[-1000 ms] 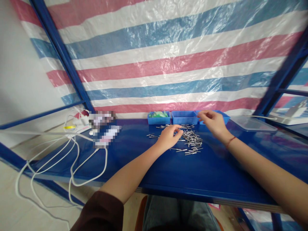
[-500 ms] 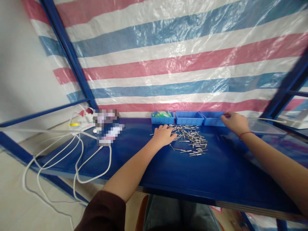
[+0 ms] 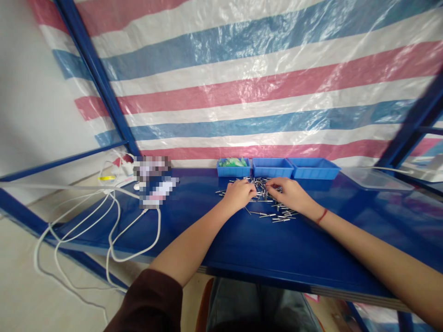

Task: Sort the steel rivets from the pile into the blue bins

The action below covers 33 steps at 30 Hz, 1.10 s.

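Note:
A loose pile of silver pop rivets [image 3: 265,196] lies on the blue tabletop [image 3: 273,249]. Over its left side rests my left hand [image 3: 238,193], back upward, fingers curled and thumb drawn close to them. My right hand [image 3: 285,191], a red string round its wrist, reaches into the pile from the right. Its thumb and fingertips come together among the rivets. Whatever sits between the fingertips of either hand is too small or hidden to make out. Just behind the pile stands the middle blue bin [image 3: 272,168].
The left blue bin [image 3: 233,170] holds green-and-white packets. A longer right blue bin [image 3: 314,169] stands beside the middle one, with a clear plastic lid [image 3: 377,179] farther right. White cables [image 3: 116,230] and a power strip [image 3: 119,182] occupy the left end. Striped sheeting [image 3: 242,92] hangs behind.
My right hand has moved left and toward me, from the right bin's edge to the rivet pile. My left hand has stayed over the pile, its fingers more curled in.

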Motion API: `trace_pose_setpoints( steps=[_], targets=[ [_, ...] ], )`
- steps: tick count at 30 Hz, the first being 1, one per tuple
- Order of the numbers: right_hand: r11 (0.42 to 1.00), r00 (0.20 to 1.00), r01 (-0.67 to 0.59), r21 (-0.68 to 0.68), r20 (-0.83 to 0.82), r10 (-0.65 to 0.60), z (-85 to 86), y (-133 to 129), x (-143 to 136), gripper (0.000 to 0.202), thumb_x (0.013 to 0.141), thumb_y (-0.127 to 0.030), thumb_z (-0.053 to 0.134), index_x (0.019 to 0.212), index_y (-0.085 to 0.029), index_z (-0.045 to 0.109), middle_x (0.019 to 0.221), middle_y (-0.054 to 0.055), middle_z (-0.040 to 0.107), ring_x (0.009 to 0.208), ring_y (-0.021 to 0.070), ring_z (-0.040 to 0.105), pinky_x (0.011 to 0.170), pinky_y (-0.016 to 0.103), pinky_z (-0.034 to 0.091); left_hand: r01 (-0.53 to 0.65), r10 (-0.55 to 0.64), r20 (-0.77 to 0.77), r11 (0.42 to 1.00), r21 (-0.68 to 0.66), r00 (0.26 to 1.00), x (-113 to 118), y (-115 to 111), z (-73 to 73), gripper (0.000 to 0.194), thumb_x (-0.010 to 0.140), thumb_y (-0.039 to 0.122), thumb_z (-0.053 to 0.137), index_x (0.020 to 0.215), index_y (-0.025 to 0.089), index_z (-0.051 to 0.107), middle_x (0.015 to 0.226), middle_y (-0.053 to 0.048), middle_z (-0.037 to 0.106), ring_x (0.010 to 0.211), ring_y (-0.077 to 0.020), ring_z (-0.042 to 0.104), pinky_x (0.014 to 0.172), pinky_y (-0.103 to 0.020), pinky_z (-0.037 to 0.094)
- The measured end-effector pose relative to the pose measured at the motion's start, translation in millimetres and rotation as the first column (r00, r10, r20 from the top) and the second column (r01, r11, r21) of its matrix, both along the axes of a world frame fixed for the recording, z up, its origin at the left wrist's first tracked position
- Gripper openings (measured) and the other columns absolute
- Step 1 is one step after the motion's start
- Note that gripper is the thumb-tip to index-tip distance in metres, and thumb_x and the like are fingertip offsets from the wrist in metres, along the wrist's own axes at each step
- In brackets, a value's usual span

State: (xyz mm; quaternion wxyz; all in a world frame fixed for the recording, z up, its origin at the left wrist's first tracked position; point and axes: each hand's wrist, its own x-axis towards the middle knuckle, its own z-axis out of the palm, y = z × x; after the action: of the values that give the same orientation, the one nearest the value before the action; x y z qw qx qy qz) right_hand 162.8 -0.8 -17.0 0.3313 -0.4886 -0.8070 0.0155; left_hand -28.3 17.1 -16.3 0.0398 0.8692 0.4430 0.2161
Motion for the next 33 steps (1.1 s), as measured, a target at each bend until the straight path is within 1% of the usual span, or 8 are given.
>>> trace_pose_setpoints(
  steps=[2,5,9,16,19,22,27,33],
  targets=[
    [0.998,0.998,-0.059,0.013,0.009,0.059,-0.4,-7.9,-5.0,0.020,0.081,-0.026,0.048,0.082,-0.022,0.068,0.087,0.005,0.071,0.079,0.0213,0.063,0.077,0.035,0.046,0.003,-0.003,-0.001,1.000,0.025,1.000,0.9,-0.2,-0.5,0.019,0.087,0.032,0.051,0.088,0.023,0.067,0.097,-0.005,0.064,0.094,-0.0225,0.058,0.086,-0.037,0.042],
    [0.997,0.997,-0.072,0.010,-0.006,0.072,-1.2,-12.9,-6.2,0.019,0.080,-0.027,0.051,0.089,-0.021,0.067,0.088,0.005,0.070,0.082,0.0219,0.063,0.078,0.036,0.046,0.012,-0.015,0.048,0.998,0.061,0.999,3.1,0.3,-0.2,0.022,0.089,0.034,0.047,0.089,0.022,0.066,0.095,-0.005,0.065,0.093,-0.0222,0.059,0.084,-0.036,0.043],
    [0.991,0.981,-0.099,-0.092,-0.178,0.082,-4.6,-10.1,-3.2,0.024,0.082,-0.034,0.052,0.096,-0.020,0.066,0.086,0.004,0.071,0.076,0.0199,0.064,0.070,0.033,0.049,0.097,-0.101,0.273,0.995,0.028,0.957,10.4,-1.4,1.6,0.021,0.089,0.030,0.046,0.088,0.019,0.064,0.089,-0.003,0.066,0.086,-0.0174,0.060,0.081,-0.029,0.044],
    [0.963,0.845,-0.223,-0.155,-0.523,0.112,-1.2,-9.0,-3.9,0.030,0.077,-0.046,0.059,0.088,-0.019,0.066,0.084,0.006,0.071,0.077,0.0206,0.065,0.073,0.035,0.051,0.280,-0.103,0.668,0.946,-0.163,0.737,25.8,-5.1,-4.5,0.013,0.086,0.028,0.051,0.088,0.017,0.058,0.086,-0.003,0.067,0.082,-0.0138,0.062,0.079,-0.027,0.048],
    [0.948,0.782,-0.275,-0.164,-0.612,0.121,6.9,-15.1,-7.8,0.030,0.074,-0.047,0.061,0.088,-0.020,0.067,0.082,0.005,0.070,0.075,0.0197,0.064,0.073,0.036,0.051,0.373,-0.073,0.773,0.902,-0.219,0.630,29.0,-3.2,-7.6,0.012,0.086,0.027,0.051,0.086,0.016,0.054,0.079,-0.002,0.065,0.076,-0.0120,0.062,0.076,-0.027,0.049],
    [0.942,0.756,-0.284,-0.177,-0.646,0.106,14.1,-21.5,-10.3,0.029,0.074,-0.047,0.061,0.083,-0.020,0.068,0.075,0.004,0.068,0.069,0.0178,0.062,0.069,0.034,0.051,0.432,-0.041,0.818,0.864,-0.259,0.574,30.4,-2.2,-7.6,0.014,0.086,0.028,0.052,0.085,0.015,0.051,0.075,-0.002,0.064,0.073,-0.0108,0.062,0.075,-0.026,0.049],
    [0.960,0.740,-0.231,-0.159,-0.670,0.067,14.9,-22.7,-8.8,0.030,0.073,-0.049,0.062,0.077,-0.020,0.065,0.067,0.002,0.065,0.063,0.0164,0.058,0.063,0.031,0.048,0.466,-0.027,0.809,0.828,-0.310,0.587,30.6,-3.6,-6.3,0.018,0.085,0.031,0.054,0.086,0.014,0.055,0.079,-0.004,0.066,0.072,-0.0106,0.061,0.075,-0.028,0.049],
    [0.973,0.732,-0.175,-0.152,-0.681,0.026,9.8,-18.3,-7.5,0.031,0.069,-0.049,0.066,0.077,-0.019,0.063,0.069,0.003,0.066,0.064,0.0175,0.059,0.065,0.034,0.049,0.455,-0.050,0.776,0.833,-0.315,0.628,30.3,-2.5,-10.7,0.019,0.084,0.031,0.056,0.089,0.013,0.058,0.082,-0.005,0.067,0.071,-0.0113,0.062,0.076,-0.028,0.049]
  ],
)
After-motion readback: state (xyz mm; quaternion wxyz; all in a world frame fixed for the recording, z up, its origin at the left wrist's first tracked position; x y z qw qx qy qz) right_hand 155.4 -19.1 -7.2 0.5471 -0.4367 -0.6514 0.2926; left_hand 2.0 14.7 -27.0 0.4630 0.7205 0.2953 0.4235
